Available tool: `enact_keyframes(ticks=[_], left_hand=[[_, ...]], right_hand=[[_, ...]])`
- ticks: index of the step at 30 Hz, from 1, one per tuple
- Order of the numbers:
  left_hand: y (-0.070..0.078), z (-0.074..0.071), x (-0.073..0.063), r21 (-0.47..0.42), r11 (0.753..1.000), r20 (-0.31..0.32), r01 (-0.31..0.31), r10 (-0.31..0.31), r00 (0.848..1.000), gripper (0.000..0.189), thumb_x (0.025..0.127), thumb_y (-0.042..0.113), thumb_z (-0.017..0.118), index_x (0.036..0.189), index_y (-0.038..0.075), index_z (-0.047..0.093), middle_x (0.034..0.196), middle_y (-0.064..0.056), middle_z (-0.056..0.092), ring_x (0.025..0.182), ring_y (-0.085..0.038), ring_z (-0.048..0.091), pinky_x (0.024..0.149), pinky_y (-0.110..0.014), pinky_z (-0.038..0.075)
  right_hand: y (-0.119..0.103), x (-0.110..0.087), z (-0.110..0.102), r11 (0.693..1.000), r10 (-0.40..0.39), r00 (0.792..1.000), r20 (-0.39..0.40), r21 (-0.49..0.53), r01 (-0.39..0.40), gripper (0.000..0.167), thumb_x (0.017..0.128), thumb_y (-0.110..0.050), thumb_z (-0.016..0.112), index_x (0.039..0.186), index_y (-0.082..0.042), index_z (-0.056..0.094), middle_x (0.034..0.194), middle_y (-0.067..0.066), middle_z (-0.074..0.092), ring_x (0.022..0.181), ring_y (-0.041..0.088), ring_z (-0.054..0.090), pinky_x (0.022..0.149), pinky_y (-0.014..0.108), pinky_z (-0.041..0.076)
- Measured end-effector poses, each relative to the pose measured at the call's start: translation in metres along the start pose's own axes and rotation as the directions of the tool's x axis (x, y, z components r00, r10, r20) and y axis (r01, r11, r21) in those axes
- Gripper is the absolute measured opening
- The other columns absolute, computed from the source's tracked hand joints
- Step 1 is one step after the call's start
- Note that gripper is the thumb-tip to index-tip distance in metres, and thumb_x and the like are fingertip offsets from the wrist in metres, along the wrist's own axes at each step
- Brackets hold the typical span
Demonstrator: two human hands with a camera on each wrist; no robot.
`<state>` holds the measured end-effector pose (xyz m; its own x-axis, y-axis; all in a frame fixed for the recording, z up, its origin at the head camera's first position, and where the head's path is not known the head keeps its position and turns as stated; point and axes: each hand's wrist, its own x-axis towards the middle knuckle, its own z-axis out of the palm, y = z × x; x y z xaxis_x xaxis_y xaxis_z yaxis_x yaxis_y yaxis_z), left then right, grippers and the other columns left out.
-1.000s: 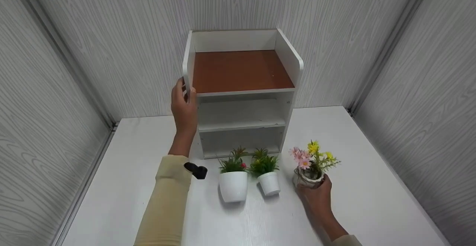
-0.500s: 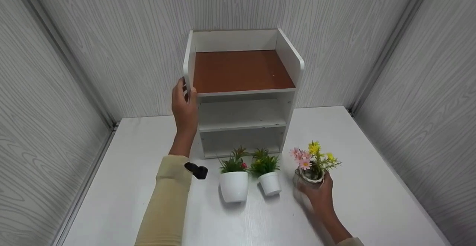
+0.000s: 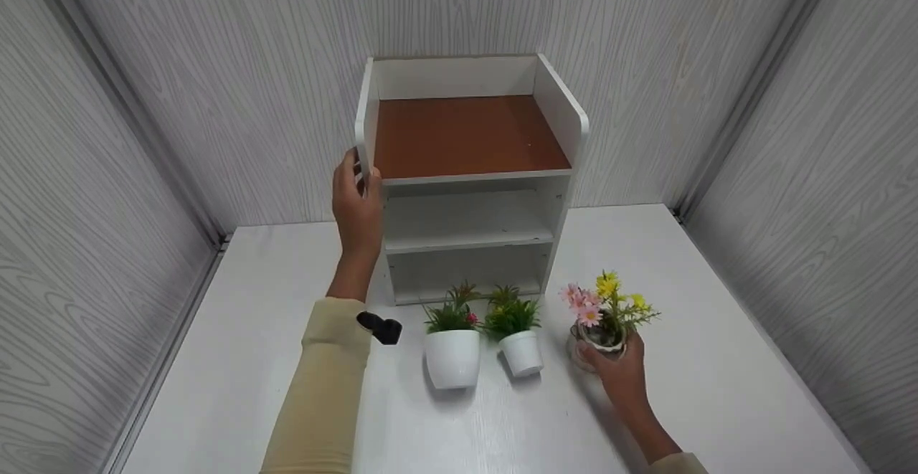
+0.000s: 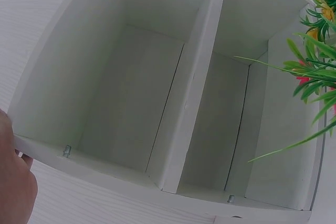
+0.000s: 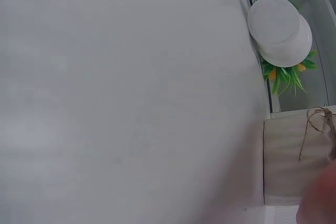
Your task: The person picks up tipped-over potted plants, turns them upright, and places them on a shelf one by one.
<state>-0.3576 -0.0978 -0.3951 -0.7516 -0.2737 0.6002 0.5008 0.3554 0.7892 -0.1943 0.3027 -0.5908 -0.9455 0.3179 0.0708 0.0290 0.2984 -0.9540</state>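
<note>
A: What is the left hand (image 3: 356, 205) doing?

B: It is gripping the front edge of the left side panel of the white shelf unit (image 3: 466, 173), fingers curled around the panel just beside the brown top shelf. The unit is standing on the white table (image 3: 237, 359), against the back wall.

A: And the right hand (image 3: 618, 373)?

B: It is holding the small glass vase (image 3: 592, 343) with pink and yellow flowers, fingers wrapped around it from the near side. The vase is at the table, to the right of the shelf unit's front. I cannot tell if it is resting on the surface or lifted a little.

A: What is lying between the hands?

B: Two white pots with green plants are standing in front of the unit: the bigger pot (image 3: 452, 358) on the left, the smaller pot (image 3: 521, 353) just beside it, tilted a little.
</note>
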Motion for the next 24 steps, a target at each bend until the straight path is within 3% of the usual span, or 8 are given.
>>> enact_keyframes(ticks=[6,17,24], left_hand=[[-0.0012,0.0001,-0.0002,0.006,1.0,-0.007,-0.015,0.015,1.0,0.05,0.106,0.029,0.051,0.151,0.009,0.041,0.141,-0.008,0.051,0.133,-0.017,0.05,0.112,-0.034,0.045],[-0.0024,0.0008,0.0003,0.011,1.0,-0.02,-0.024,0.025,1.0,0.05,0.106,0.028,0.052,0.151,0.008,0.041,0.142,-0.008,0.052,0.132,-0.016,0.05,0.112,-0.033,0.045],[-0.0018,0.0001,-0.0002,0.002,1.0,-0.01,-0.004,0.004,1.0,0.051,0.106,0.029,0.052,0.152,0.009,0.04,0.143,-0.008,0.051,0.134,-0.016,0.049,0.113,-0.033,0.045]], right_hand=[[0.0077,0.0066,0.0006,1.0,-0.026,0.999,-0.023,0.009,0.026,0.096,0.084,-0.034,0.084,0.153,-0.001,0.025,0.15,0.019,0.035,0.139,0.03,0.038,0.115,0.047,0.035],[0.0063,0.0081,0.0003,0.998,0.049,0.999,-0.004,-0.049,-0.049,0.104,0.083,-0.042,0.083,0.157,-0.003,0.02,0.155,0.021,0.036,0.145,0.036,0.035,0.118,0.051,0.033],[0.0071,0.0071,0.0016,0.995,0.024,0.999,-0.048,-0.1,-0.029,0.102,0.081,-0.045,0.084,0.153,-0.001,0.027,0.15,0.022,0.042,0.14,0.037,0.041,0.114,0.053,0.039]])
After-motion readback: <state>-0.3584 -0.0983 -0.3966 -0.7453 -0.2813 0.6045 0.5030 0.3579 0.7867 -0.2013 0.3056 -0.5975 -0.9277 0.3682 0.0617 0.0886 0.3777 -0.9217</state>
